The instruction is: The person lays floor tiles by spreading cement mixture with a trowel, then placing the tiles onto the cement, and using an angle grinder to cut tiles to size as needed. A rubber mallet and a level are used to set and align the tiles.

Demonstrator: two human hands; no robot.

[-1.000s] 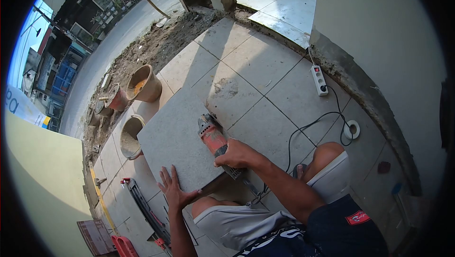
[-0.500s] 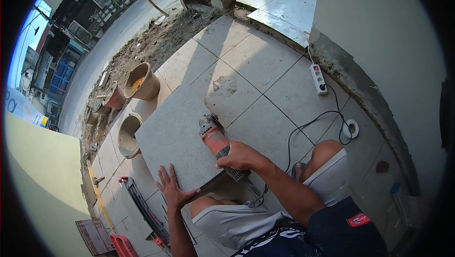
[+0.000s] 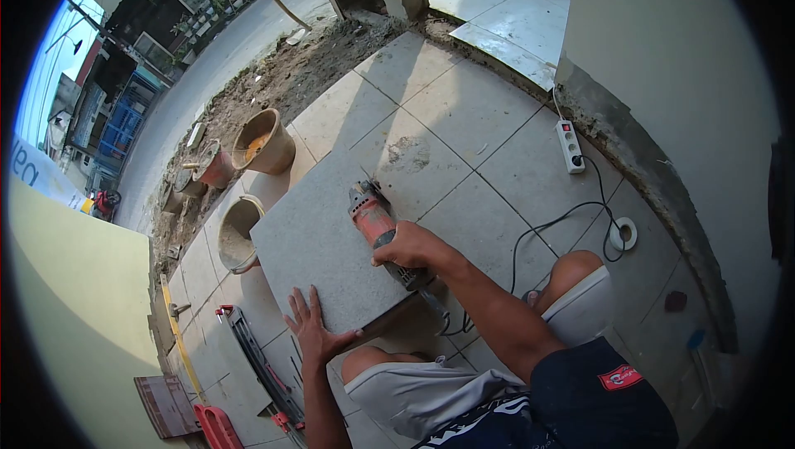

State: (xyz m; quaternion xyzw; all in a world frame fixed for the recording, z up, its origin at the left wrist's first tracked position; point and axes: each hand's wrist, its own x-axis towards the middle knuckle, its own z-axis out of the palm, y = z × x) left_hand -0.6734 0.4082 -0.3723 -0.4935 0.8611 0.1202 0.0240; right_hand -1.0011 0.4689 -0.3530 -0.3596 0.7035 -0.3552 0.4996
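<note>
A large grey tile (image 3: 315,242) lies raised on the tiled floor in front of my knees. My right hand (image 3: 411,248) grips the body of a red angle grinder (image 3: 374,222), whose head rests on the tile's right edge. My left hand (image 3: 316,330) lies flat, fingers spread, on the tile's near corner and holds it down. The grinder's black cable (image 3: 538,229) runs right across the floor to a white power strip (image 3: 570,146).
Two clay-coloured buckets (image 3: 263,142) and another bucket (image 3: 234,234) stand beyond the tile by a dirt strip. A tile cutter (image 3: 261,370) and yellow level (image 3: 178,333) lie at the left. A tape roll (image 3: 623,234) sits near the wall (image 3: 662,76).
The grinder and my right hand have moved a little further along the tile's right edge, away from me. My left hand stays pressed on the near corner. The view shifted slightly.
</note>
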